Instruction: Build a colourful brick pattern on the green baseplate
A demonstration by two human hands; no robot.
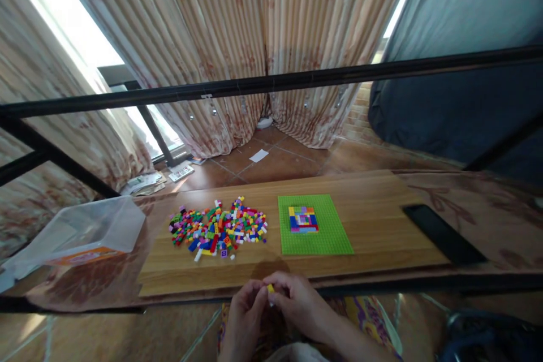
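My left hand and my right hand meet at the near edge of the wooden board. A small yellow toy brick is pinched between the fingertips of both hands, with something whitish just under it that is too small to make out. Ahead and to the right lies a green baseplate, bearing a roughly square block of multicoloured bricks. On the board's left half spreads a pile of loose toy bricks in many colours. Both hands are apart from the pile and the baseplate.
A clear plastic bin with an orange label stands left of the board. A dark phone-like slab lies at the right end. Beyond the board, a black metal rail crosses in front of the patterned curtains.
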